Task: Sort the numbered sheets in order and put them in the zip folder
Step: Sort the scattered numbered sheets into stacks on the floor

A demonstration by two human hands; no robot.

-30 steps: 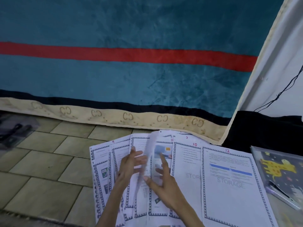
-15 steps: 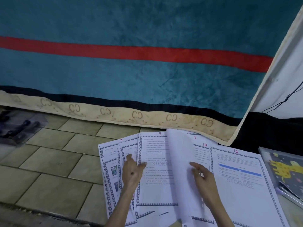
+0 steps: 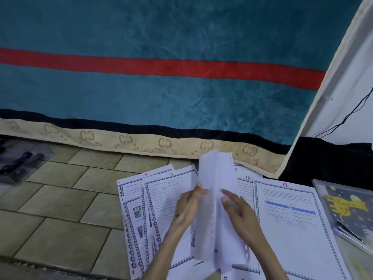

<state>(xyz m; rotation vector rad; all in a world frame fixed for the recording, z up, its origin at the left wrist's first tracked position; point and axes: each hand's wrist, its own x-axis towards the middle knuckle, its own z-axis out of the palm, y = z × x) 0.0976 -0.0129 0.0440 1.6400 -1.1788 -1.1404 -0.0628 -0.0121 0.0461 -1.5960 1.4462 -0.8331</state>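
Paper, thin and floppy, fills the near part of the view: printed sheets with patterned borders lie fanned and overlapping on a tiled floor (image 3: 60, 199). Two bare forearms reach in from the bottom edge. Left hand (image 3: 188, 207) and right hand (image 3: 236, 207) together lift one sheet (image 3: 217, 199) upright off the pile; its top curls over, showing how limp it is. Left grip is pinched on that sheet's left edge, thumb in front. Right grip is fairly open, fingers spread flat against the sheet's face, steadying it.

Such paper is light, slides easily over its neighbours and creases readily, so it is best taken by an edge or corner with a gentle pinch.

Just right of the lifted sheet lie a sheet marked 10 (image 3: 245, 190) and a sheet marked 12 (image 3: 292, 229); left of it, a sheet marked 9 (image 3: 131, 188). Further right, a clear zip folder (image 3: 343, 209) with a yellow giraffe lies closed. Beyond the sheets hangs a teal blanket (image 3: 161, 93) with a red stripe.
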